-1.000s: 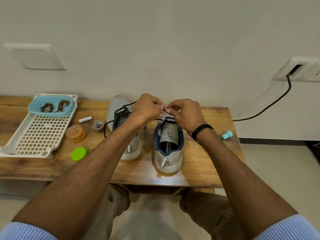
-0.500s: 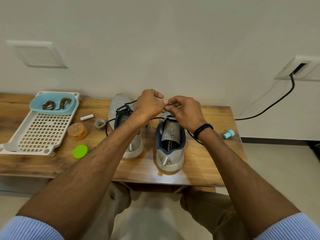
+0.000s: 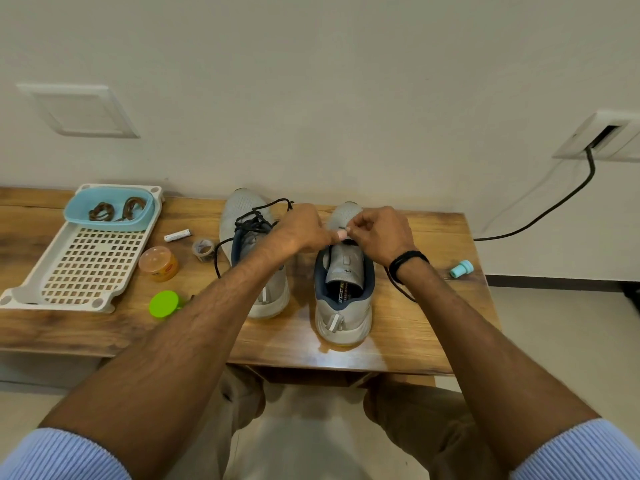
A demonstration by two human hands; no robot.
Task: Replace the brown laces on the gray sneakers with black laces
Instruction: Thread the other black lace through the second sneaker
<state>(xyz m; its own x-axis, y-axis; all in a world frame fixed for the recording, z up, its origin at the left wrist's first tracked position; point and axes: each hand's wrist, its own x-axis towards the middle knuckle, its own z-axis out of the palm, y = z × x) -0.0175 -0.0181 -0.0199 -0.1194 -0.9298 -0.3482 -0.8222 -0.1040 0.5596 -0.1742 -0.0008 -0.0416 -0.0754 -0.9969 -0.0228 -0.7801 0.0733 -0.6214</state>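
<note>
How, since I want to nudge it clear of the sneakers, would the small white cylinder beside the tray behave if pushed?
The white cylinder lies on its side on the wooden bench, so it would probably roll if pushed sideways. It looks small and rigid, likely light.

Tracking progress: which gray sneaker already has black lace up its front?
The left sneaker, nearest the tape roll: black lace criss-crosses its eyelets. On the right sneaker the tongue is mostly bare.

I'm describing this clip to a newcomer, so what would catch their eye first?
The left hand and right hand meet mid-table, pinching a black lace above one gray sneaker. The other sneaker, just left of it, already carries black lacing. Brown laces lie coiled in a blue tub far left.
</note>
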